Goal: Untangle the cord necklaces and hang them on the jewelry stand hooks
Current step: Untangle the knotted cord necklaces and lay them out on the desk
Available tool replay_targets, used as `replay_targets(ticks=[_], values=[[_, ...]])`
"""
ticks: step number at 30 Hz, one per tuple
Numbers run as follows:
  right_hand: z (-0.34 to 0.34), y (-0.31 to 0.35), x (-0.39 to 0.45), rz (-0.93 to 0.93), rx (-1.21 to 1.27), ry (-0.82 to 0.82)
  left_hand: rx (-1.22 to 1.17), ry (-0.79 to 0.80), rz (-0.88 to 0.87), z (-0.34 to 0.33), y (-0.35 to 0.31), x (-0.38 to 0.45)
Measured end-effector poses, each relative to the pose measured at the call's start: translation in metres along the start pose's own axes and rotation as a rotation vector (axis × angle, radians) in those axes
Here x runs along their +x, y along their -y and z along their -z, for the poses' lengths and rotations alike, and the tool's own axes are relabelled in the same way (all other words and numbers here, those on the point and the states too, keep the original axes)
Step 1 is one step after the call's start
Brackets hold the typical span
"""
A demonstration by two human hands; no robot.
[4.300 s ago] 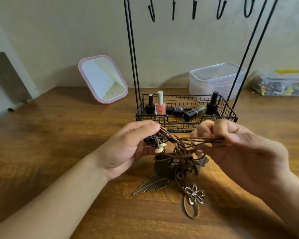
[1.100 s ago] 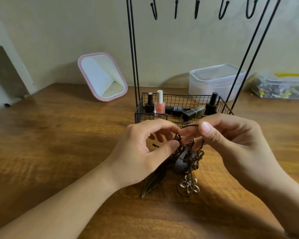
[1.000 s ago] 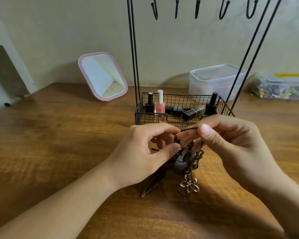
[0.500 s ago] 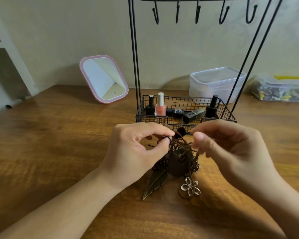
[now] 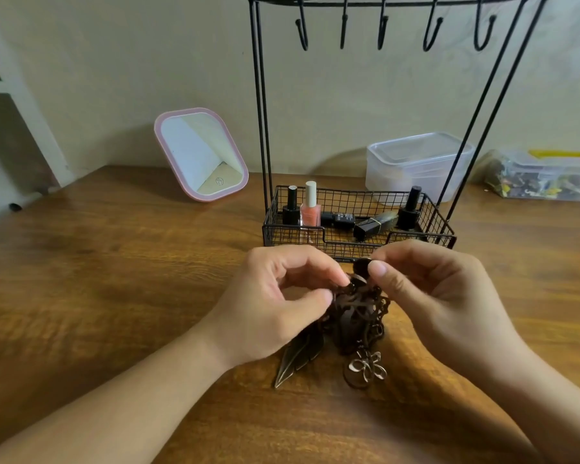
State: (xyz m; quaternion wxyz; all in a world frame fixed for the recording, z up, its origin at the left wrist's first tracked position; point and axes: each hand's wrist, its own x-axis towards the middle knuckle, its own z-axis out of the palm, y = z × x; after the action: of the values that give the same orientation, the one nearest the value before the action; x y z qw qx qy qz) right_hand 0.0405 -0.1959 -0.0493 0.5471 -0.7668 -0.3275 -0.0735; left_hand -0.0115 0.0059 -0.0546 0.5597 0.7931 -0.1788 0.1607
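A knot of brown cord necklaces [image 5: 359, 309] hangs between both hands just above the wooden table. A metal leaf pendant [image 5: 298, 358] and a flower pendant [image 5: 367, 366] dangle from it onto the wood. My left hand [image 5: 275, 303] pinches the cords at the tangle's upper left. My right hand [image 5: 439, 296] pinches a dark round bead at the top of the tangle. Behind them stands the black wire jewelry stand [image 5: 260, 128]. Its hooks [image 5: 382, 28] along the top bar are bare.
The stand's wire basket [image 5: 441, 229] holds nail polish bottles [image 5: 310, 205] and a lipstick. A pink-framed mirror [image 5: 200, 154] leans at the back left. A clear lidded tub [image 5: 416, 162] and a box of small items [image 5: 543, 175] sit at the back right.
The spread cords have been gathered into a tighter bundle. My right hand has let go of a cord loop and now pinches the dark bead. The view tilted up, showing the top bar.
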Motion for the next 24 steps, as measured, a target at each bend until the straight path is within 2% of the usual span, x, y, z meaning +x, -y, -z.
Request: replay_targets(ticks=[3, 6, 12, 15, 18, 21, 24], values=[[0.000, 0.000, -0.001, -0.011, 0.006, 0.006, -0.147, 0.076, 0.058, 0.002, -0.001, 0.001], [-0.001, -0.001, -0.001, 0.028, 0.012, -0.009, -0.071, 0.036, 0.082, -0.003, -0.003, 0.003], [-0.001, -0.006, 0.000, -0.012, 0.313, 0.113, -0.019, -0.039, 0.123, -0.007, -0.004, 0.002], [0.004, -0.005, 0.003, -0.024, 0.487, 0.148, 0.087, -0.001, 0.113, -0.006, -0.007, 0.001], [0.006, -0.006, 0.004, -0.018, 0.561, 0.113, 0.146, 0.072, 0.097, -0.005, -0.007, 0.000], [0.004, -0.004, 0.004, -0.080, 0.550, 0.053, 0.144, 0.119, 0.073, -0.001, -0.007, 0.001], [0.005, -0.005, 0.005, -0.208, 0.412, 0.007, 0.159, 0.175, 0.030, 0.002, -0.008, 0.002]])
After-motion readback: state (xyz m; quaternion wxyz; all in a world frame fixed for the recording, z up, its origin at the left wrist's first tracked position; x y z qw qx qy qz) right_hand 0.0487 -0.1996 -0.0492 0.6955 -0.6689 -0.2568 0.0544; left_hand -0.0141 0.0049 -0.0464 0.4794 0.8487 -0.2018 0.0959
